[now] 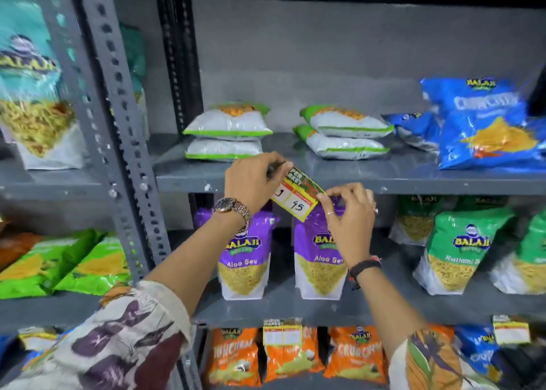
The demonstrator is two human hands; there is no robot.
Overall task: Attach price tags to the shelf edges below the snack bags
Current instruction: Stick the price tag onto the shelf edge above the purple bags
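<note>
Fingers of my left hand (251, 177) pinch the price tag (297, 196) at its top corner while my right hand (348, 212) holds a grip on its lower end, tilting it against the shelf edge (413, 184) below the green-white snack bags (226, 131), so I can level it before pressing.

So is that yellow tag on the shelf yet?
Not yet: the tag is tilted, held by both hands in front of the shelf edge.
</note>
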